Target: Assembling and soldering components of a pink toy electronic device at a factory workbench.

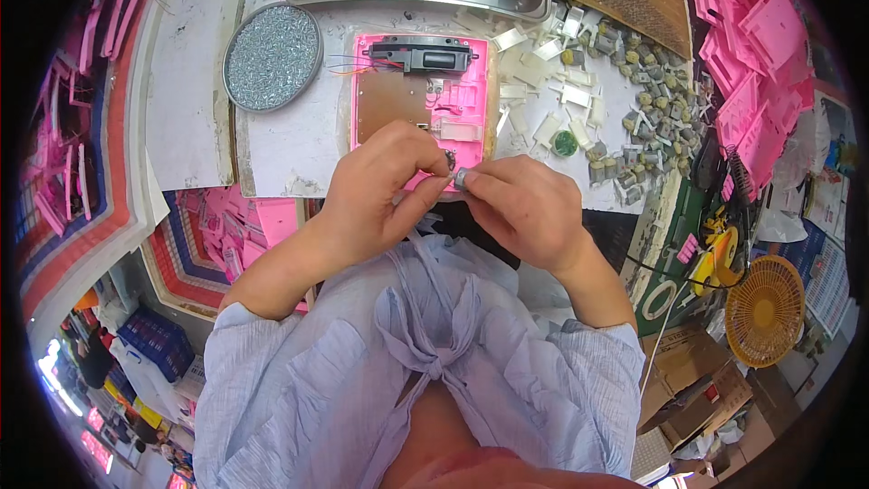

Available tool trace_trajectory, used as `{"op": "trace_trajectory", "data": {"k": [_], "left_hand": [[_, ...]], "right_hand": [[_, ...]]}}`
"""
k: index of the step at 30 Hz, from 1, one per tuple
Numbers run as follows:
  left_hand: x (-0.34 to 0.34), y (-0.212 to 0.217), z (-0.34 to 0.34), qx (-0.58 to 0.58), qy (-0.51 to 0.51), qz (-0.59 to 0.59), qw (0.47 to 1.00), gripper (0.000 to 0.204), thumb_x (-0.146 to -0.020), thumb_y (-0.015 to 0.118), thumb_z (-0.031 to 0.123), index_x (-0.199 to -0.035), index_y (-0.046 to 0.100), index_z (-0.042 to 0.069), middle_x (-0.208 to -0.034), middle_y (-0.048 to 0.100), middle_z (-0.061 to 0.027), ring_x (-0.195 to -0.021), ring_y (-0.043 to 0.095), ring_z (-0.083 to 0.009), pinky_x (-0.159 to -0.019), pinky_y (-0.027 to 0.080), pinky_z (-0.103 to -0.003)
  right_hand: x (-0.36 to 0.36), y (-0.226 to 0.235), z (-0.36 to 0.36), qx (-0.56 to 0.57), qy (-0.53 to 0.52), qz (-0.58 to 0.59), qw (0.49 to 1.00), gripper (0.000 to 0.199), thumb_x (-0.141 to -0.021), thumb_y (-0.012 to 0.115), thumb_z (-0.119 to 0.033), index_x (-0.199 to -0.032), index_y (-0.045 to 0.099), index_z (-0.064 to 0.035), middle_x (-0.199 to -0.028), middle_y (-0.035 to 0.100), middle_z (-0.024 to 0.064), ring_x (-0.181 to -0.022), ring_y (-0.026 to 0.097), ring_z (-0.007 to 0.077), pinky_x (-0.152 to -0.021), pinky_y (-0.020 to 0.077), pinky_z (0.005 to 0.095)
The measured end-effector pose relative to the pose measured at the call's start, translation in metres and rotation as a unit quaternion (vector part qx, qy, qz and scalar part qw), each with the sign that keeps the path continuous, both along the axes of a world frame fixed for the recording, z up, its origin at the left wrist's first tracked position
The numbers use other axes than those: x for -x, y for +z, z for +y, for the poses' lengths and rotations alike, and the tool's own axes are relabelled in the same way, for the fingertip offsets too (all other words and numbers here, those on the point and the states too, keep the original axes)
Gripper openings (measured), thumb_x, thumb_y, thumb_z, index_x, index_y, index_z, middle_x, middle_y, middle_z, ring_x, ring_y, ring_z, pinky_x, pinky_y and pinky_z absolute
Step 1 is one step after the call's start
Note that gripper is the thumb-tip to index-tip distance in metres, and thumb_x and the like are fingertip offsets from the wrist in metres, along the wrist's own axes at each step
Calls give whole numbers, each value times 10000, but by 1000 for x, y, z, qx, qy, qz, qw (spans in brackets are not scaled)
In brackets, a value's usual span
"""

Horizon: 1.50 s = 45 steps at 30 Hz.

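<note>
So, on the left of the desk (299, 145) a round tin (272, 58) is sitting full of tiny shiny metal bits. Next along, a pink casing (480, 91) is lying open with a black module (425, 54) across its far end. The left hand (385, 183) is hovering at the casing's near edge, its thumb and index fingers sitting almost tip to tip; can't tell what they're pinching, if anything. Just beside those tips, the right hand (529, 204) is holding a small grey part (462, 178) snugly between thumb and fingers. It's looking light, stiff, maybe a bit slick, so I'd be gripping its sides, gently. Farther right, white plastic pieces (575, 94) and lots of grey blocks (656, 118) are lying scattered.
</note>
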<state>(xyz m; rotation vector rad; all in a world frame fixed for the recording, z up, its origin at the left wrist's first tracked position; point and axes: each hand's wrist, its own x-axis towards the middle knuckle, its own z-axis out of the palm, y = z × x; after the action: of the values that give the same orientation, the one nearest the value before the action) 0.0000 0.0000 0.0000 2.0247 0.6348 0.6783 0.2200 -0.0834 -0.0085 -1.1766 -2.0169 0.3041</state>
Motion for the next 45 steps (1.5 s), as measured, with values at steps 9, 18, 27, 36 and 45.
{"op": "trace_trajectory", "data": {"k": [9,18,27,36,45], "left_hand": [[2,-1,7,16,-51,30,998,213,-837,709,-48,-1004,603,32,-972,592,-117,-828,598,-278,-679,478,-344],[-12,-13,33,-39,27,18,999,320,-765,838,167,-1014,675,51,-949,632,-92,-865,622,-296,-733,495,-391],[-38,-37,40,-274,-6,111,955,201,-773,813,161,-948,719,128,-941,618,-31,-895,593,-243,-807,420,-406],[15,-44,29,-225,-7,75,971,275,-733,827,106,-992,735,114,-933,621,-33,-877,596,-249,-802,438,-400],[16,-36,63,-263,177,99,943,325,-802,781,172,-1109,689,119,-993,652,-31,-1006,614,-243,-963,374,-473]], "right_hand": [[-4,-3,5,-10,43,0,999,330,-772,720,-77,-1095,684,-23,-974,701,124,-793,699,268,-621,579,336],[-24,0,2,20,-27,-11,999,322,-802,768,-19,-1114,687,-20,-1007,738,140,-834,736,281,-691,602,345],[-36,-22,19,13,-172,112,979,340,-844,785,14,-1154,647,-2,-1110,759,161,-875,762,287,-757,601,340],[-14,-37,55,50,-146,15,988,298,-738,836,-120,-1019,736,-108,-1290,657,99,-1204,501,368,-1031,412,459],[-12,-29,59,117,-149,-31,981,262,-770,834,-155,-1020,763,-123,-1360,615,102,-1252,439,353,-1071,362,456]]}}
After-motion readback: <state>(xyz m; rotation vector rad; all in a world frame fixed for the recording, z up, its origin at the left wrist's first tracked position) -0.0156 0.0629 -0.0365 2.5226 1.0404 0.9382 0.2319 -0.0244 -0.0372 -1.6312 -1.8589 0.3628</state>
